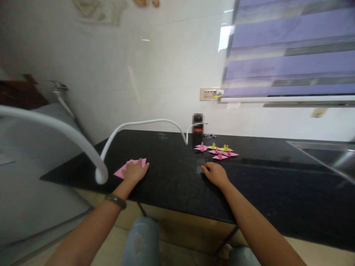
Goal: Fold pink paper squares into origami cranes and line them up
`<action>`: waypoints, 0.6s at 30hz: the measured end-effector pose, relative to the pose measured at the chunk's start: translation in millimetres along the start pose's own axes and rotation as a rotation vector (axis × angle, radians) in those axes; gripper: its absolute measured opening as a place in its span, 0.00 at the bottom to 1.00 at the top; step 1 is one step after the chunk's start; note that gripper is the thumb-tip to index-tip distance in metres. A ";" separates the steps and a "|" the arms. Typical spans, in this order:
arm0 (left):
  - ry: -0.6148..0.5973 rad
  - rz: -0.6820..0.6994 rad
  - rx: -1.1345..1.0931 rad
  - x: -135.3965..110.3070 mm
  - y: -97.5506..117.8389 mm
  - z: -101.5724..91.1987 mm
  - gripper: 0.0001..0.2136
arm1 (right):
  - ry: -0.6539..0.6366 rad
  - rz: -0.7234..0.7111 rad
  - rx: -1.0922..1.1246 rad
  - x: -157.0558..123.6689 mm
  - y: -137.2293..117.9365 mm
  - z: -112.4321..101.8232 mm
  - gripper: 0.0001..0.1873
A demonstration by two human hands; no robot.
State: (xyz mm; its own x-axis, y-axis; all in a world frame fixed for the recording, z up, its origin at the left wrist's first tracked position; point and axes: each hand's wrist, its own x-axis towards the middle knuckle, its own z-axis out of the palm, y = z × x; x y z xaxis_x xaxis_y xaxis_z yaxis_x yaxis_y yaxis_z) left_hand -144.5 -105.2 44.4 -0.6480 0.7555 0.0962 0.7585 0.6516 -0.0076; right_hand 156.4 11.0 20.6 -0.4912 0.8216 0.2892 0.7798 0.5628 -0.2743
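As a person sits with denim-clad knees (141, 240) at the front edge of a black desk (172, 177), the left hand (135, 171), a dark bracelet (115, 201) on its wrist, lies palm down, fingers apart, over a pink paper (121, 172) toward the desk's left end. The right hand (216, 174), curled into a loose fist, rests near mid-desk. Just beyond it, pink folded figures (220, 157) and yellow folded figures (226, 148) cluster toward the back edge, with a sink (327, 155) set in at right. A white tube (149, 121) arches over the left side; a pixelated dark object (198, 125) stands at the back edge, below a wall socket (208, 94) and purple striped blind (257, 62).
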 end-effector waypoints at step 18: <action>-0.111 0.220 0.136 18.2 -5.3 4.7 0.18 | -0.010 -0.017 0.036 8.6 8.7 19.2 0.17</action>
State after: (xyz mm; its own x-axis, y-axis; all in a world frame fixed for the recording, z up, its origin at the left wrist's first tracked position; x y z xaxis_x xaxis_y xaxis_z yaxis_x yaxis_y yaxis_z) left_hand -160.7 -94.7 41.5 -0.4784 0.8776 -0.0318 0.8702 0.4690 -0.1509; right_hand 151.6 24.7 3.1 -0.5080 0.8129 0.2848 0.7571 0.5791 -0.3025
